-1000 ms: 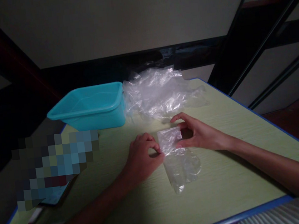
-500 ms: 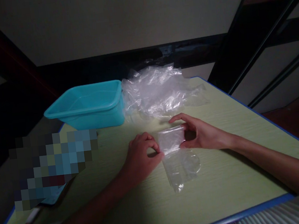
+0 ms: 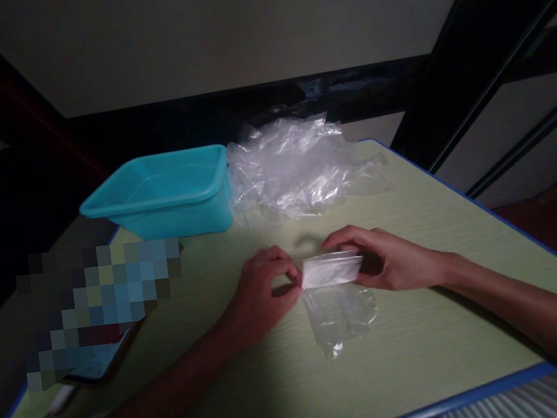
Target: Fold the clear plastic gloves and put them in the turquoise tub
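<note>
On the blue-edged, pale green worktop (image 3: 424, 340), a crumpled heap of clear plastic (image 3: 298, 166) lies just beside an open rectangular turquoise plastic tub (image 3: 179, 220). The fingers of the right hand (image 3: 395, 259) curve at one end of a folded clear plastic bag (image 3: 331, 273), whether gripping I cannot tell; those of the left hand (image 3: 262, 291) pinch the other. Its upper flap, flatter before, now tilts up.

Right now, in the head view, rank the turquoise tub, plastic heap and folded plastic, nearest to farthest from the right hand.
1. Folded plastic: just left of the right hand.
2. Plastic heap: beyond it.
3. Turquoise tub: left of the heap.
</note>
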### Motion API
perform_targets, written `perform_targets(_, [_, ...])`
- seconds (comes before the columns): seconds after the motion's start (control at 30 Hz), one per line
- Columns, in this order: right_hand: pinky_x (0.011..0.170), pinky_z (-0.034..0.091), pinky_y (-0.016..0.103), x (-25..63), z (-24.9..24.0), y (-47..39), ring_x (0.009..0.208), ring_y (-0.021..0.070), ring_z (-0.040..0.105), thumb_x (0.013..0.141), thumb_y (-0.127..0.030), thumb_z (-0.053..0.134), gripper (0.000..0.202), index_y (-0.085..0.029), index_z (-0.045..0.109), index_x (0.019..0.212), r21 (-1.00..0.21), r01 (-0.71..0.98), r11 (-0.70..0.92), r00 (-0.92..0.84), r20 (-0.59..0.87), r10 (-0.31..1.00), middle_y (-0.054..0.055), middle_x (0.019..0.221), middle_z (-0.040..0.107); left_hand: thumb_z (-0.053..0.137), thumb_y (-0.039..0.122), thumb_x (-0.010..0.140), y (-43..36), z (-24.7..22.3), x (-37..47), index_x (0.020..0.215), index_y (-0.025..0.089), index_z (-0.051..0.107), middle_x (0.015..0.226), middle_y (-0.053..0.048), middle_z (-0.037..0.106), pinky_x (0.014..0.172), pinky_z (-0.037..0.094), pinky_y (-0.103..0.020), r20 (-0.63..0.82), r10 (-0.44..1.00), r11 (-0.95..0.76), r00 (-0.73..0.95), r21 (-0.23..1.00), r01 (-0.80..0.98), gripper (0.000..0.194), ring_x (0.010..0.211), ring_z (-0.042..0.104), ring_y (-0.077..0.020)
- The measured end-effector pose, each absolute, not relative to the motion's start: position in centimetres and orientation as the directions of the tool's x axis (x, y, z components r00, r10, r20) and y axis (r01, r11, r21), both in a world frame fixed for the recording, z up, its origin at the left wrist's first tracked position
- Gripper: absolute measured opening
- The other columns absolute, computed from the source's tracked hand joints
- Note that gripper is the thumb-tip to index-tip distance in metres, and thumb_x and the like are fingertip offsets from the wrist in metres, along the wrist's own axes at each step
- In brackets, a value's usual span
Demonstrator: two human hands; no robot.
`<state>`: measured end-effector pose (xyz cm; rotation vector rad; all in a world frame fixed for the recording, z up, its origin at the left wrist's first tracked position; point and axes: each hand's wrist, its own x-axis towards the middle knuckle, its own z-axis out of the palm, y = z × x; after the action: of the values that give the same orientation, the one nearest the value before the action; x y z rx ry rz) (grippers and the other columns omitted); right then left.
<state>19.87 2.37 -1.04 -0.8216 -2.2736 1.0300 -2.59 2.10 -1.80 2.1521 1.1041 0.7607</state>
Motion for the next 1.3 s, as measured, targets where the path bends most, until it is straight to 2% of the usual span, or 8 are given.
perform_targets(0.13, [0.050, 0.041, 0.020, 20.0, -0.8, 2.2, 0.063, 0.0116, 0.056, 0.072, -0.003, 0.052, 0.045, -0.017, 0.045, 0.115, -0.718, 0.351, 0.601, -0.718, 0.205, 0.665, 0.002, 0.082, 0.061, 0.061, -0.004, 0.061, 2.2, -1.8, -2.6, 0.056, 0.016, 0.058, 0.070, 0.003, 0.054, 0.070, 0.038, -0.026, 0.220, 0.839, -0.483, 0.498, 0.722, 0.495, 0.021, 0.073, 0.055, -0.0143])
perform_targets(0.3, [0.060, 0.043, 0.022, 20.2, -0.3, 1.9, 0.073, 0.0131, 0.058, 0.068, 0.002, 0.048, 0.048, -0.016, 0.049, 0.112, -0.616, 0.387, 0.685, -0.746, 0.227, 0.626, 0.004, 0.090, 0.062, 0.061, -0.002, 0.062, 2.2, -1.7, -2.6, 0.057, 0.017, 0.060, 0.071, 0.003, 0.055, 0.070, 0.039, -0.027, 0.197, 0.837, -0.478, 0.510, 0.716, 0.508, 0.019, 0.073, 0.055, -0.0147])
perform_targets(0.43, [0.060, 0.042, 0.023, 20.2, 0.0, 1.8, 0.072, 0.0135, 0.056, 0.066, 0.003, 0.047, 0.045, -0.016, 0.050, 0.107, -0.604, 0.403, 0.687, -0.761, 0.195, 0.618, 0.002, 0.084, 0.061, 0.060, 0.001, 0.065, 2.2, -1.7, -2.6, 0.059, 0.017, 0.062, 0.072, 0.002, 0.054, 0.071, 0.039, -0.028, 0.174, 0.837, -0.475, 0.519, 0.702, 0.530, 0.017, 0.075, 0.055, -0.0154])
perform_targets(0.63, [0.068, 0.041, 0.028, 20.0, 0.1, 1.8, 0.075, 0.0142, 0.051, 0.069, 0.006, 0.044, 0.030, -0.014, 0.057, 0.087, -0.581, 0.264, 0.770, -0.835, 0.262, 0.484, 0.004, 0.078, 0.059, 0.059, 0.001, 0.067, 2.1, -1.5, -2.6, 0.060, 0.018, 0.065, 0.073, 0.001, 0.054, 0.075, 0.038, -0.029, 0.136, 0.834, -0.465, 0.535, 0.695, 0.548, 0.019, 0.078, 0.054, -0.0162])
perform_targets(0.7, [0.070, 0.041, 0.029, 19.8, 0.2, 1.7, 0.075, 0.0145, 0.050, 0.069, 0.007, 0.044, 0.030, -0.013, 0.059, 0.085, -0.587, 0.227, 0.777, -0.862, 0.250, 0.441, 0.005, 0.078, 0.059, 0.059, 0.001, 0.068, 2.1, -1.5, -2.6, 0.060, 0.018, 0.065, 0.073, 0.001, 0.054, 0.076, 0.038, -0.030, 0.138, 0.830, -0.470, 0.540, 0.693, 0.546, 0.020, 0.079, 0.054, -0.0162])
perform_targets(0.93, [0.078, 0.043, 0.031, 19.7, 0.9, 1.4, 0.085, 0.0174, 0.052, 0.053, 0.005, 0.045, 0.046, -0.008, 0.064, 0.093, -0.668, 0.206, 0.715, -0.912, 0.134, 0.388, 0.010, 0.092, 0.058, 0.060, -0.001, 0.066, 2.1, -2.0, -2.7, 0.070, 0.017, 0.064, 0.075, 0.001, 0.057, 0.078, 0.038, -0.032, 0.172, 0.844, -0.467, 0.507, 0.700, 0.540, 0.019, 0.079, 0.055, -0.0170])
perform_targets(1.1, [0.070, 0.045, 0.030, 19.9, 0.6, 1.7, 0.080, 0.0164, 0.053, 0.056, 0.002, 0.042, 0.041, -0.010, 0.063, 0.089, -0.725, 0.210, 0.656, -0.896, 0.125, 0.425, 0.009, 0.090, 0.057, 0.060, 0.000, 0.066, 2.1, -1.9, -2.8, 0.064, 0.017, 0.062, 0.073, 0.000, 0.057, 0.076, 0.039, -0.031, 0.156, 0.836, -0.468, 0.526, 0.703, 0.536, 0.016, 0.079, 0.055, -0.0173])
perform_targets(1.3, [0.060, 0.041, 0.026, 19.8, 0.5, 1.9, 0.070, 0.0137, 0.050, 0.062, 0.000, 0.042, 0.030, -0.013, 0.060, 0.082, -0.719, 0.229, 0.656, -0.874, 0.145, 0.464, 0.005, 0.079, 0.055, 0.056, 0.003, 0.069, 2.2, -1.3, -3.3, 0.064, 0.017, 0.064, 0.074, 0.000, 0.056, 0.075, 0.041, -0.029, 0.139, 0.807, -0.486, 0.573, 0.707, 0.514, 0.016, 0.078, 0.056, -0.0164])
